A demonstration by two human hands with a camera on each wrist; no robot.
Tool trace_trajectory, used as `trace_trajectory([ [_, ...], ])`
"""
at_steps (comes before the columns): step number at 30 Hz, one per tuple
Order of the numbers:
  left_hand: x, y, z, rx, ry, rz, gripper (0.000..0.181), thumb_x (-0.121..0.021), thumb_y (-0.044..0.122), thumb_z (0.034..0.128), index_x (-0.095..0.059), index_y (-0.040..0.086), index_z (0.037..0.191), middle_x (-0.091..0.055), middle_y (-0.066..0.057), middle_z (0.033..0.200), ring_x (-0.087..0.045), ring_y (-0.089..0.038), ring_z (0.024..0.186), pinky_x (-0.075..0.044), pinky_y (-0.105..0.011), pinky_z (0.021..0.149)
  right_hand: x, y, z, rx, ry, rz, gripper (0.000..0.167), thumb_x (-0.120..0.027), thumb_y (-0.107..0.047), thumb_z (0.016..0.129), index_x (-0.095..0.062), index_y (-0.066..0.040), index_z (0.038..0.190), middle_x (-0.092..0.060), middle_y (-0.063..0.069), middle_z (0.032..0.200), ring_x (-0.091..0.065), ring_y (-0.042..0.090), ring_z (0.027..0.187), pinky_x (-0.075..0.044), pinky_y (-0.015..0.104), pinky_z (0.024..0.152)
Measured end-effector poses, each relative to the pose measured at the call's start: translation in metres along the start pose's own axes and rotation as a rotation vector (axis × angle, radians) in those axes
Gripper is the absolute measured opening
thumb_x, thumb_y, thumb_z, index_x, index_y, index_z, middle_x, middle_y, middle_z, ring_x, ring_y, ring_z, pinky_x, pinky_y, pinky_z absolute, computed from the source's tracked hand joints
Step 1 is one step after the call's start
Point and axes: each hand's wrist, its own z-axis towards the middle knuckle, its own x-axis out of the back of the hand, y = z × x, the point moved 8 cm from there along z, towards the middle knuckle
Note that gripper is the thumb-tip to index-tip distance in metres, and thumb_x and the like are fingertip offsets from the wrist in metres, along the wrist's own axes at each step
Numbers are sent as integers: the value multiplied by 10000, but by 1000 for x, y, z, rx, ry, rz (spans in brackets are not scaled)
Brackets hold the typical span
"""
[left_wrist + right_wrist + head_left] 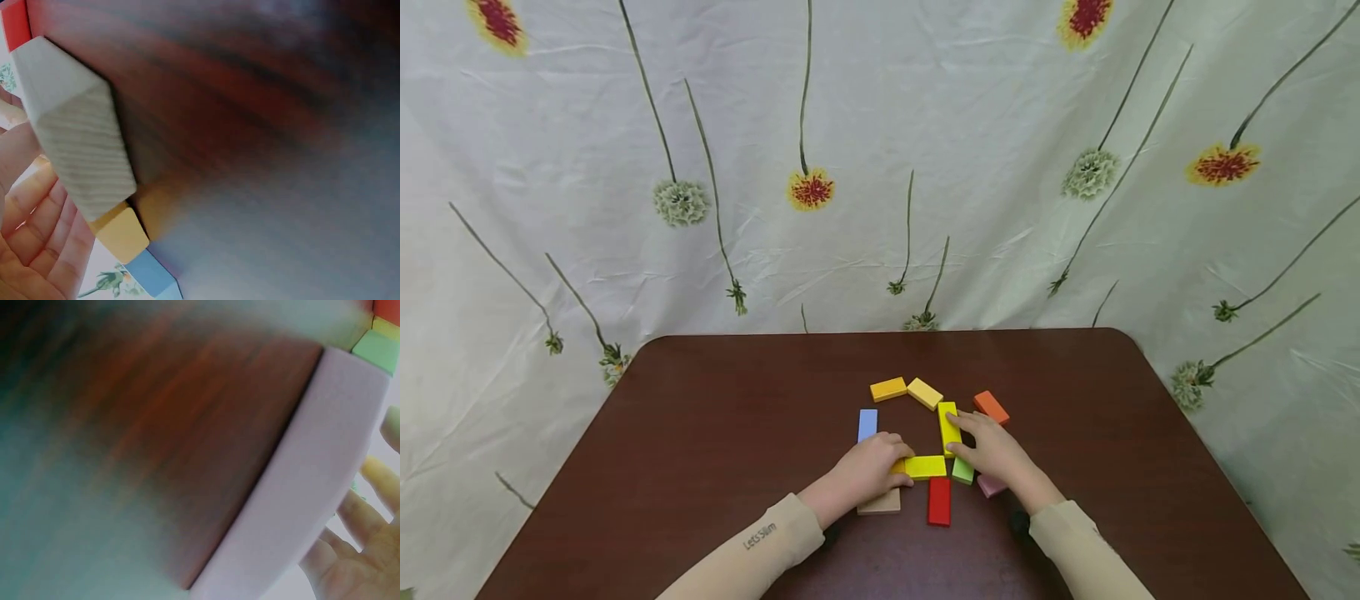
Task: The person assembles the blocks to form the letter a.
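Note:
Two bare hands work among flat coloured wooden blocks. My left hand [868, 468] pinches the left end of a yellow block [927, 467] lying crosswise, fingers on its far side and thumb on its near side. An orange-yellow block [125, 237] shows partly below that hand. My right hand [996, 450] touches a second yellow block [949, 429], pointing away from me, with spread fingertips and thumb. A green block [962, 471] and a pink-purple block [294, 469] lie beside the right hand. A red block [939, 502] sits just in front of the crosswise yellow one.
A plain wood block [81, 125] lies under the left wrist, a blue block [867, 424] beyond that hand. Farther back are an amber block [888, 389], a pale yellow block [925, 393] and an orange block [992, 407]. The brown table [737, 417] meets a floral cloth [865, 250].

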Motion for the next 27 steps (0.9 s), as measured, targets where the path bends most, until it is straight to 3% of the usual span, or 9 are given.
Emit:
trace_trajectory([
  [8, -2, -2, 1, -14, 10, -10, 319, -804, 282, 822, -748, 68, 1051, -695, -12, 954, -621, -146, 873, -533, -239, 768, 0, -1, -1, -8, 4, -1, 532, -694, -271, 920, -559, -103, 1405, -517, 142, 1464, -402, 421, 1392, -362, 593, 1099],
  [27, -1, -4, 3, -6, 34, -64, 288, -823, 262, 800, -760, 60, 994, -691, -10, 907, -628, -122, 801, -531, -226, 726, 0, 0, 0, -13, 5, 6, 539, -696, -277, 917, -557, -107, 1408, -514, 137, 1468, -401, 415, 1394, -367, 596, 1094],
])
